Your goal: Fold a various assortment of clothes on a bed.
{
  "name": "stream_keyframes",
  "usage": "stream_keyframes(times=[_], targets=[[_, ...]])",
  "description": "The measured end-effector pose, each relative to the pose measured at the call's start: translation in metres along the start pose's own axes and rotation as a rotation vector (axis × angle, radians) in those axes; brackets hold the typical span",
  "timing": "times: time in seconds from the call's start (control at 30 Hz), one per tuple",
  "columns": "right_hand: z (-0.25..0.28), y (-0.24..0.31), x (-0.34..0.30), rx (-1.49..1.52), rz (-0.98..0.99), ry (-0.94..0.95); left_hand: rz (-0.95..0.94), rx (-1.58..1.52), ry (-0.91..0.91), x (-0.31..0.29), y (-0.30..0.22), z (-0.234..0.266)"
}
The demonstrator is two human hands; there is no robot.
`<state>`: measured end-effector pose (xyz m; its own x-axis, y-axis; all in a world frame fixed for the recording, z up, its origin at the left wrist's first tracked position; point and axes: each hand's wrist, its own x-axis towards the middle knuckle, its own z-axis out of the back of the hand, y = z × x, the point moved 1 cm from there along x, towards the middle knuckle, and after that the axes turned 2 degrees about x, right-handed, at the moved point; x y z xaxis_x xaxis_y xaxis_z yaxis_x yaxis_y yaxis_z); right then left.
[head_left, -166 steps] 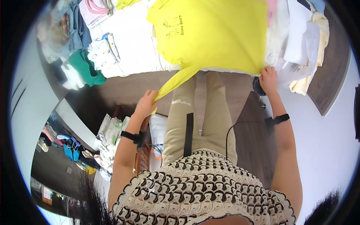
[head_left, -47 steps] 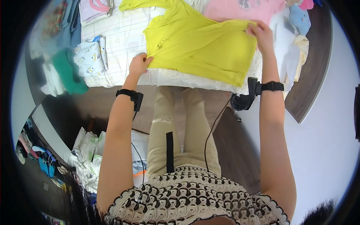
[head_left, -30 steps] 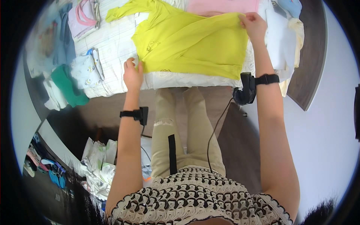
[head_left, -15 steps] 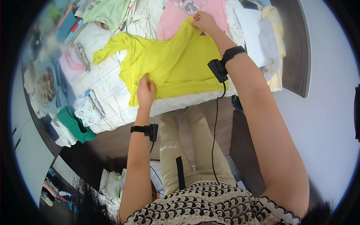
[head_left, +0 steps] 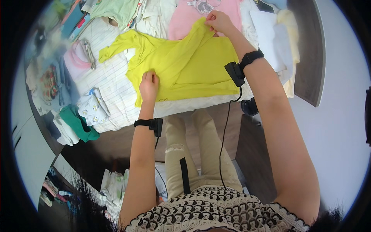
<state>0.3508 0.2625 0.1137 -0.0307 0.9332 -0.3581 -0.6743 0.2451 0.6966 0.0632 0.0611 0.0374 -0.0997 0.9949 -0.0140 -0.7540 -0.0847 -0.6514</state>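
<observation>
A bright yellow long-sleeved shirt lies spread on the clothes-covered table. My left hand presses down on the shirt near its lower left part, fingers curled on the fabric. My right hand pinches the end of the right sleeve and holds it folded in over the shirt's body at the far edge. The shirt's other sleeve stretches out flat to the left. Both wrists carry black bands with small devices, and a cable hangs from the right one.
A pink shirt lies beyond the yellow one, and a pale green garment sits at the far left. Folded white and cream pieces lie at the right, a green folded item at the near left. The dark table edge curves right.
The yellow shirt went from being held up in the air to lying flat on the table. My right hand has since folded the right sleeve inward while my left hand pins the fabric.
</observation>
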Motion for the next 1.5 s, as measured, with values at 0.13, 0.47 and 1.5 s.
stream_keyframes(times=[0.13, 0.47, 1.5], targets=[[-0.001, -0.009, 0.008, -0.103, 0.062, -0.023, 0.005, -0.026, -0.024, 0.004, -0.002, -0.001], [-0.002, -0.002, 0.004, 0.006, -0.063, 0.045, 0.153, -0.111, 0.020, 0.008, 0.003, 0.001], [0.012, 0.047, -0.015, 0.459, -0.270, 0.656, 0.091, -0.212, 0.040, 0.003, 0.025, 0.006]])
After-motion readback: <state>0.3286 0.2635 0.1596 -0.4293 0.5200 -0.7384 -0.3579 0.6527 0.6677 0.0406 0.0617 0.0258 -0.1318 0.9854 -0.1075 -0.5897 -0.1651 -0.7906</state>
